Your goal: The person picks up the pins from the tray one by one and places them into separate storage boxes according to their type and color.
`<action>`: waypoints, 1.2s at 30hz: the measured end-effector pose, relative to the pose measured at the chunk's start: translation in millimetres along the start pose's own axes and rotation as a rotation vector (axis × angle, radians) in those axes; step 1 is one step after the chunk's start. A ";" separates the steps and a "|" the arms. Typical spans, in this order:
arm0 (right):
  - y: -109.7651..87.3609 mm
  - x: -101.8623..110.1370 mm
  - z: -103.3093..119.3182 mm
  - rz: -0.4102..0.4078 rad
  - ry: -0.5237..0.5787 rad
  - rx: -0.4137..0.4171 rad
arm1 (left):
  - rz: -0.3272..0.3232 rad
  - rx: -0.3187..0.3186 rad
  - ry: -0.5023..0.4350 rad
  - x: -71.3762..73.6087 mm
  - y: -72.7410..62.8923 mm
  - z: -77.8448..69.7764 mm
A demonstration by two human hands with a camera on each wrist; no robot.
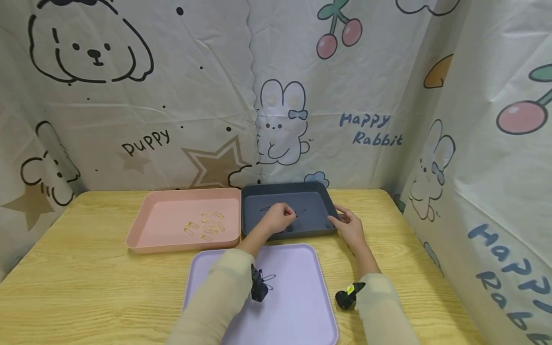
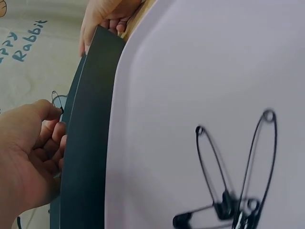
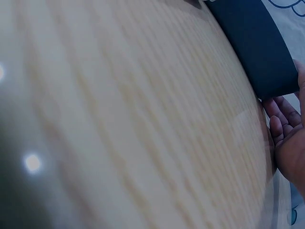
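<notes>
My left hand (image 1: 279, 218) is over the dark blue-grey tray (image 1: 258, 192). Its thumb and index finger pinch a black safety pin (image 2: 57, 99), clearly seen in the left wrist view. Another dark pin (image 1: 265, 209) lies in that tray, just left of the hand. At the tray's right side, my right hand (image 1: 348, 227) grips the rim near the front corner, thumb over the edge and fingers along the outside. In the right wrist view only part of this hand (image 3: 288, 138) shows, below the tray's corner.
A pink tray (image 1: 166, 211) with several gold safety pins (image 1: 210, 229) stands left, against the dark tray. In front lies a lilac tray (image 1: 297, 287) with a few black safety pins (image 1: 269, 277), partly hidden by the left wrist camera. Printed cloth (image 1: 207, 96) hangs behind the wooden table (image 1: 108, 282).
</notes>
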State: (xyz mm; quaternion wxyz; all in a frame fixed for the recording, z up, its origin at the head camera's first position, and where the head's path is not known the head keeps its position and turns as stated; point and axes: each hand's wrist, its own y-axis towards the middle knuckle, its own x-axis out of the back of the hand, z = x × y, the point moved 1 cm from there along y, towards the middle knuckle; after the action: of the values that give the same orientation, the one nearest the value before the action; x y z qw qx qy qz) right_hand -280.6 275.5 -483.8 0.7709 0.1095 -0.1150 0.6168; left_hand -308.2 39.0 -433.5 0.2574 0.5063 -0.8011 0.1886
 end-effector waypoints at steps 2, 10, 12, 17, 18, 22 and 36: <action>0.9 -0.1 -0.4 -0.004 0.003 0.001 | -0.011 0.016 0.007 -2.5 0.7 -1.6; 2.3 -0.3 -1.0 -0.005 0.007 -0.002 | -0.037 0.070 0.015 -11.5 4.5 2.1; 1.8 -0.3 -0.6 -0.002 0.003 -0.001 | -0.037 0.075 0.020 -13.6 5.7 4.3; -0.1 0.1 1.8 0.002 0.002 0.002 | -0.036 0.087 0.031 -16.4 7.7 7.1; -1.5 0.6 4.9 0.007 0.007 -0.005 | -0.038 0.091 0.033 -16.4 7.6 6.8; -2.0 1.1 5.3 0.009 0.010 -0.009 | -0.051 0.113 0.043 -16.3 7.0 5.5; 0.5 -0.5 0.3 -0.007 0.006 -0.007 | -0.088 0.185 0.074 -16.8 9.3 7.1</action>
State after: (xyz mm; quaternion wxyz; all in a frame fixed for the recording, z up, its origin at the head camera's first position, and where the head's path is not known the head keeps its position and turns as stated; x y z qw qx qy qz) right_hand -281.3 275.0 -483.6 0.7737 0.1053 -0.1145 0.6141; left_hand -312.2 50.8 -449.6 0.2471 0.5555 -0.7470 0.2689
